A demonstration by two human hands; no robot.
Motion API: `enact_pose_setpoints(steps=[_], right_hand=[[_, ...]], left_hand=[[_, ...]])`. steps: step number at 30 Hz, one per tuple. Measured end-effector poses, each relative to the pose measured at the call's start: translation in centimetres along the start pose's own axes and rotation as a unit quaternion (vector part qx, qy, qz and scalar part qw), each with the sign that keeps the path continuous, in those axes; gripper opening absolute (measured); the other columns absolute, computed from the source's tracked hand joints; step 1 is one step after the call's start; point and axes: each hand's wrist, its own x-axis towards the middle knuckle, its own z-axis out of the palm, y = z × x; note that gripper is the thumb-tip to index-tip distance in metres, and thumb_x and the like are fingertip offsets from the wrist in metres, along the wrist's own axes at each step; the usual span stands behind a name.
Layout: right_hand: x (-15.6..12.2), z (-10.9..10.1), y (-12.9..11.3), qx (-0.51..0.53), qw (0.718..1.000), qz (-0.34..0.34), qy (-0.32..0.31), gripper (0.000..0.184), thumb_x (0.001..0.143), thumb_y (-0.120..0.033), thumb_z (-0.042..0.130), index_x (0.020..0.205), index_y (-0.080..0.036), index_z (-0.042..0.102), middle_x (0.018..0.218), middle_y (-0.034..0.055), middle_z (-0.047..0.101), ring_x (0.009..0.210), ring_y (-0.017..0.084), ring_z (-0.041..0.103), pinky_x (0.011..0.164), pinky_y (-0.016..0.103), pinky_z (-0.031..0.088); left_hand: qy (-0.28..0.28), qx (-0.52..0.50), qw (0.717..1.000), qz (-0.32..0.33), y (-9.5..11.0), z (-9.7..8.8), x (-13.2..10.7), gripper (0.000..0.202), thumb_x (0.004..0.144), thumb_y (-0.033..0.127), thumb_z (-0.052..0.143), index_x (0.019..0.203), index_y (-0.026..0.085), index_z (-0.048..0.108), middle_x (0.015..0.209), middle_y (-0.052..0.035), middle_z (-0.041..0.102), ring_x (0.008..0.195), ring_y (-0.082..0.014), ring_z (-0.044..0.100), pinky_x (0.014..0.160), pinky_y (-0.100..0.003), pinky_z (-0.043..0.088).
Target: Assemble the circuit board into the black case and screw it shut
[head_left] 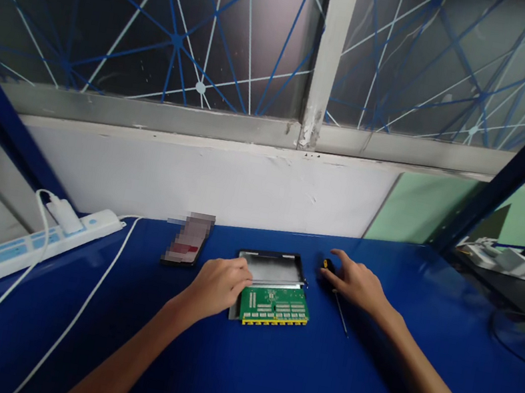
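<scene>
Here the left hand (219, 286), loosely curled, steadies the green circuit board (274, 307) against its tray (273, 267). The right hand (354, 282), open, reaches onto the screwdriver (337, 296).

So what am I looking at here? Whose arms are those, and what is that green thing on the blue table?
The camera sits on a person's head and looks down, so you see that person's own two arms. There is no machine here, just bare hands. The left hand rests on the left edge of a flat gadget with a grey panel and a green circuit board, the part full of tiny electric bits. The right hand lies on the blue table and touches a thin screwdriver near its dark handle; I cannot tell if it grips it. Further left lie a dark phone and a white power strip with a white cable. Behind is a window.
</scene>
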Motion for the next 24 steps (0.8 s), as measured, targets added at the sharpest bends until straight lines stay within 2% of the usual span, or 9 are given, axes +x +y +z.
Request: enact_pose_setpoints(steps=[3, 7, 12, 15, 19, 24], right_hand=[[0.0, -0.4, 0.6, 0.027, 1.000, -0.009, 0.007, 0.053, 0.090, -0.056, 0.046, 0.130, -0.021, 0.048, 0.080, 0.0072, 0.072, 0.071, 0.025, 0.068, 0.053, 0.027, 0.034], [0.0, -1.2, 1.2, 0.053, 0.998, -0.004, 0.035, 0.049, 0.090, -0.053, 0.048, 0.128, -0.022, 0.051, 0.084, 0.0062, 0.074, 0.075, 0.025, 0.068, 0.055, 0.028, 0.038], [0.1, -2.1, 1.8, 0.057, 0.997, -0.022, 0.038, 0.045, 0.089, -0.055, 0.049, 0.118, -0.022, 0.058, 0.086, 0.0056, 0.074, 0.076, 0.024, 0.068, 0.058, 0.029, 0.041], [0.1, -2.3, 1.9, 0.051, 0.998, -0.032, 0.032, 0.043, 0.089, -0.056, 0.048, 0.113, -0.022, 0.061, 0.086, 0.0049, 0.074, 0.075, 0.023, 0.068, 0.059, 0.029, 0.042], [-0.1, -2.4, 1.5, 0.046, 0.996, -0.047, 0.060, 0.040, 0.089, -0.054, 0.048, 0.109, -0.023, 0.063, 0.093, 0.0058, 0.073, 0.073, 0.021, 0.067, 0.059, 0.027, 0.043], [-0.6, -3.2, 0.7, 0.049, 0.992, -0.102, 0.060, 0.037, 0.089, -0.050, 0.049, 0.105, -0.022, 0.066, 0.098, 0.0067, 0.071, 0.069, 0.018, 0.064, 0.062, 0.029, 0.045]], left_hand=[[0.008, 0.026, 1.000, 0.011, 0.2, -0.1, 0.0, 0.024, 0.093, 0.019, 0.049, 0.082, 0.019, 0.070, 0.084, -0.0021, 0.066, 0.074, -0.0159, 0.062, 0.061, -0.025, 0.041], [0.036, 0.056, 0.997, 0.039, 0.2, -0.2, 0.0, 0.027, 0.095, 0.018, 0.045, 0.078, 0.018, 0.066, 0.082, -0.0040, 0.064, 0.079, -0.0182, 0.057, 0.065, -0.027, 0.040], [0.055, 0.095, 0.992, 0.059, 0.1, -0.2, 0.1, 0.024, 0.096, 0.018, 0.044, 0.082, 0.018, 0.064, 0.085, -0.0051, 0.063, 0.080, -0.0201, 0.052, 0.068, -0.031, 0.035], [0.050, 0.088, 0.993, 0.066, 0.3, -0.2, 0.1, 0.025, 0.097, 0.018, 0.043, 0.082, 0.017, 0.063, 0.084, -0.0046, 0.065, 0.079, -0.0194, 0.052, 0.069, -0.032, 0.032], [0.048, 0.049, 0.996, 0.058, 0.5, -0.3, 0.1, 0.026, 0.097, 0.017, 0.043, 0.081, 0.017, 0.064, 0.079, -0.0033, 0.066, 0.075, -0.0180, 0.054, 0.067, -0.031, 0.031], [0.051, 0.029, 0.998, 0.033, 0.9, -0.9, 0.2, 0.027, 0.094, 0.019, 0.045, 0.076, 0.018, 0.065, 0.075, -0.0028, 0.067, 0.074, -0.0185, 0.057, 0.064, -0.030, 0.033]])
